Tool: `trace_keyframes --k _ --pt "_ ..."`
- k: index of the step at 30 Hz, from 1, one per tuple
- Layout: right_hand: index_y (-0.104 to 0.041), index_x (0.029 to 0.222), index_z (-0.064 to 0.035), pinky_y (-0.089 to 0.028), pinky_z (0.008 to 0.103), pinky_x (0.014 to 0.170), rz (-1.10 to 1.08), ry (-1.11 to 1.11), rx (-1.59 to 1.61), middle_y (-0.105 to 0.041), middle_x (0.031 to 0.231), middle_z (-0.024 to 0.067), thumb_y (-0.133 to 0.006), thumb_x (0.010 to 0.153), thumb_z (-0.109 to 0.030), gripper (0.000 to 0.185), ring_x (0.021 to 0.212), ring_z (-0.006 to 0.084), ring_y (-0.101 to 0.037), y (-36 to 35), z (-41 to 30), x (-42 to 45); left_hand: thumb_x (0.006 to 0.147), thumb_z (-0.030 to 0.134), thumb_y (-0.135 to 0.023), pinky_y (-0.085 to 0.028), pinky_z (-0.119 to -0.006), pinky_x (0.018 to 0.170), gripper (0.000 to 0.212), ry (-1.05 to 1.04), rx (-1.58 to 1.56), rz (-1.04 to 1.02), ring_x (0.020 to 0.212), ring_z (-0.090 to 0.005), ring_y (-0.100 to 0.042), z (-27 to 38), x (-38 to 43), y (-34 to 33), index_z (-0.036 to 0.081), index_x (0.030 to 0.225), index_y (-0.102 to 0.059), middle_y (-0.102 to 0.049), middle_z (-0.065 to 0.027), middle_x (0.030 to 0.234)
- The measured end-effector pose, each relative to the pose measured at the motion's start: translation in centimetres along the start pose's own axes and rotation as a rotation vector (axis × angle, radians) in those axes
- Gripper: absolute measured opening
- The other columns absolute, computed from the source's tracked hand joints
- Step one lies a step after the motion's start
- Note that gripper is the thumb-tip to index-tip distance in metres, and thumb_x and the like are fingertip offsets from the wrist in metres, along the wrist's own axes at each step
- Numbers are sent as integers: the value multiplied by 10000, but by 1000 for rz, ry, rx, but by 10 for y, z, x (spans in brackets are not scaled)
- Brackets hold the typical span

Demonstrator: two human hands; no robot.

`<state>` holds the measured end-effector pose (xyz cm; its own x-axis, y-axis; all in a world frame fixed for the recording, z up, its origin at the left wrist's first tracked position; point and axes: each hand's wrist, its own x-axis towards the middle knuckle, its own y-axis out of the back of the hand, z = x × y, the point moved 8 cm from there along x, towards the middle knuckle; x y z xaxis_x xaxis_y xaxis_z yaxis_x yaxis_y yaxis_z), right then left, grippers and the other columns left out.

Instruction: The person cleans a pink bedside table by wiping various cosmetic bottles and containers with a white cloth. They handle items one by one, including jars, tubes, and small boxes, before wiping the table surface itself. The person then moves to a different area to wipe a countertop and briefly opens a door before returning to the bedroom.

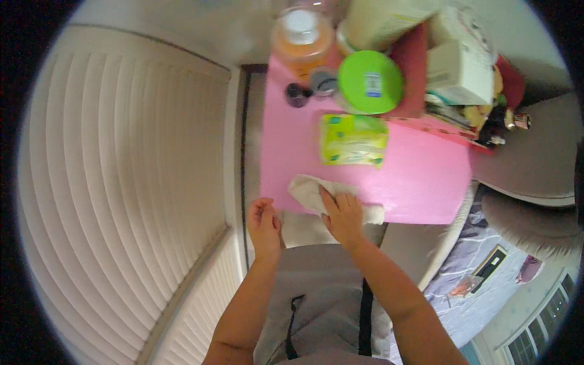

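Observation:
My right hand lies on a folded white cloth at the near edge of a pink tabletop. Its fingers press and grip the cloth, and part of the cloth hangs at the edge. At the table's near left corner, my left hand is raised with loosely curled fingers and nothing visible in it. Beyond the cloth lies a yellow-green soft packet, probably of wipes. A round tub with a bright green lid stands behind the packet.
A large bottle of orange liquid and a small dark object stand at the far left. A red box holds cartons and small items. A ribbed cream door borders the left; a grey padded seat and a bed lie right.

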<state>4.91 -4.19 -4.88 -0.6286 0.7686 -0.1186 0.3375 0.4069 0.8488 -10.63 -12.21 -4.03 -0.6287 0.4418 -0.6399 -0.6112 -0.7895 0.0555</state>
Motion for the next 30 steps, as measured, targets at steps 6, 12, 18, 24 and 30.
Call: trace_keyframes --k 6,12,18,24,30 --pt "-467 1115 -100 -368 389 678 308 -32 -102 -456 822 95 -613 584 -137 552 779 268 -451 -11 -51 128 809 64 -450 -257 -163 408 47 13 -6 32 479 -26 -334 31 43 79 58 841 -485 -403 26 659" --pt "-484 1107 -121 -364 376 648 319 -143 -139 -433 786 86 -617 556 -137 567 746 254 -444 -16 -69 141 802 67 -450 -255 -170 403 55 7 11 -7 462 -33 -330 37 83 110 58 837 -491 -401 28 631" --pt "-515 1077 -163 -366 367 618 -62 110 -35 -425 744 55 -666 516 -191 582 711 236 -447 -55 -84 39 799 81 -451 -257 -188 393 82 21 42 -100 450 -46 -336 22 84 95 63 854 -509 -394 29 582" --pt "-531 1066 -105 -330 369 567 118 164 -125 -417 664 63 -666 503 -241 594 623 243 -419 -2 12 -20 765 123 -546 -377 -211 544 158 -130 449 -363 583 -91 -441 -2 62 55 35 896 -532 -465 8 671" --pt "-529 1025 -1 -360 385 636 422 -9 -438 -492 807 179 -458 649 -208 435 713 319 -454 56 137 -102 702 136 -616 -404 -232 613 224 -206 557 -315 681 -99 -492 -53 64 36 19 881 -547 -544 -35 767"
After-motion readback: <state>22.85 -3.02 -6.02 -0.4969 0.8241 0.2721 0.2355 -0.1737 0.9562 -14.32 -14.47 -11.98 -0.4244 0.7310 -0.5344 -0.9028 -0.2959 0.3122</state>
